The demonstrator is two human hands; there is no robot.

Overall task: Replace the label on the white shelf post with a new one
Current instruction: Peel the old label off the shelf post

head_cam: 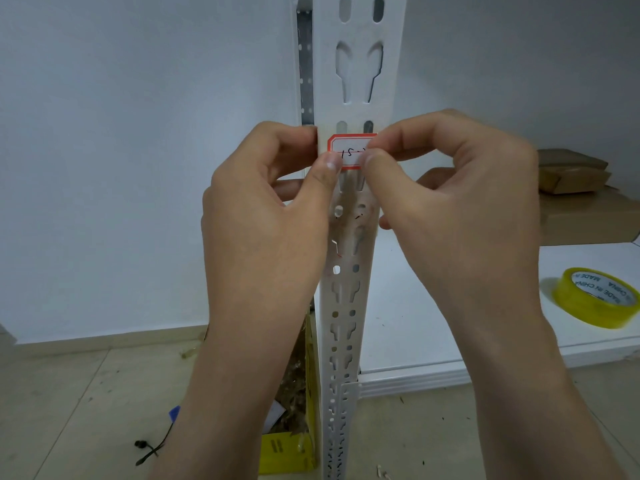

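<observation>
A white perforated shelf post [358,81] runs up the middle of the head view. A small white label with a red border [349,150] and dark handwriting lies against the post at mid-height. My left hand [266,209] wraps around the post's left edge, its thumb tip pressing the label's lower left corner. My right hand [457,202] pinches the label's right side between thumb and forefinger. The label's right end is hidden by those fingers. Below the label the post carries reddish and dark scraps of old sticker.
A yellow roll of clear tape [595,297] lies on the white shelf board [433,323] at right. Cardboard boxes [575,181] sit further back on that shelf. A yellow box [291,448] with debris stands on the tiled floor left of the post. A black cable [152,448] lies nearby.
</observation>
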